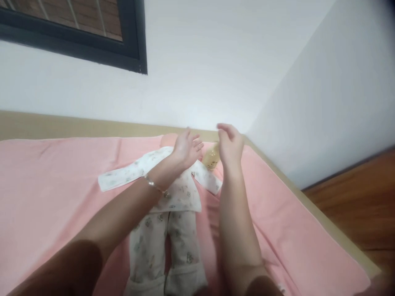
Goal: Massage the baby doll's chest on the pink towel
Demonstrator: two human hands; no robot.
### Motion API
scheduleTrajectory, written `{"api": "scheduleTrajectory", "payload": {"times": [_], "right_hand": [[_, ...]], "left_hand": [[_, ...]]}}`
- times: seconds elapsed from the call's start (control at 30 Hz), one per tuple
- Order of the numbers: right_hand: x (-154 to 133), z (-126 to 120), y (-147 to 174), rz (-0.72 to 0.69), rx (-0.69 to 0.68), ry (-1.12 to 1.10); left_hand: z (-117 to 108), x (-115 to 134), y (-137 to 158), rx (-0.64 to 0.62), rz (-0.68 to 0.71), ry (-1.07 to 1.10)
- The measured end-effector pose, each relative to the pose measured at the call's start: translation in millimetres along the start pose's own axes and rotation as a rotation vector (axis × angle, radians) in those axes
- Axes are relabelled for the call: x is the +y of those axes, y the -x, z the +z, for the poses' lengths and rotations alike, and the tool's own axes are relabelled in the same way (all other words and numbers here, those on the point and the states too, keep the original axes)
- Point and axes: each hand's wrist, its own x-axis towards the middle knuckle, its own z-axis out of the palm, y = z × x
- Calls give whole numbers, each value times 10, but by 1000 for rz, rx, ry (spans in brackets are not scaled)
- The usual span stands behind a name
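Note:
My left hand (pixel 187 149) is held palm up over the upper part of a small white printed long-sleeved top (pixel 182 191), its fingers spread and nothing seen in it. Close on the right, my right hand (pixel 231 144) is raised with its fingers reaching leftward, apart from one another. Between the hands is a clear bottle (pixel 211 158) of yellowish liquid with dark lettering; my right hand hides its upper end, and whether they touch I cannot tell. Matching printed trousers (pixel 151 246) lie below the top. A smooth peach-pink rounded shape (pixel 168 140) shows above the collar, partly hidden.
A pink cloth (pixel 61 176) with folds covers the tan surface (pixel 27 123) under the clothes. White walls (pixel 203 78) meet in a corner behind it. A dark-framed window (pixel 132 49) is at upper left, and brown wood (pixel 354 201) shows at the right.

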Motion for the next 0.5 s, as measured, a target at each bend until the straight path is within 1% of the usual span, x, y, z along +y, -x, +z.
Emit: {"api": "scheduleTrajectory", "payload": {"times": [0.03,0.07,0.1,0.2,0.27,0.33,0.37,0.43,0.5], "right_hand": [[74,-6,-24,23,65,51],[158,5,-47,33,88,104],[244,29,-70,30,68,159],[454,133,-117,6,-106,279],[513,200,-125,-2,-211,310],[514,258,-122,-18,-270,338],[502,283,-118,-27,-282,356],[472,322,-116,-37,-275,387],[454,344,-121,-22,-250,396]], "left_hand": [[43,-10,-61,-12,-20,49],[79,-22,-129,-31,-32,104],[107,-37,-200,-51,-47,164],[155,-84,-384,-111,-119,332],[165,-107,-443,-168,-142,392],[158,-113,-430,-224,-151,408],[145,-109,-397,-232,-151,407],[99,-87,-282,-185,-159,400],[28,-47,-117,-89,-204,372]]}}
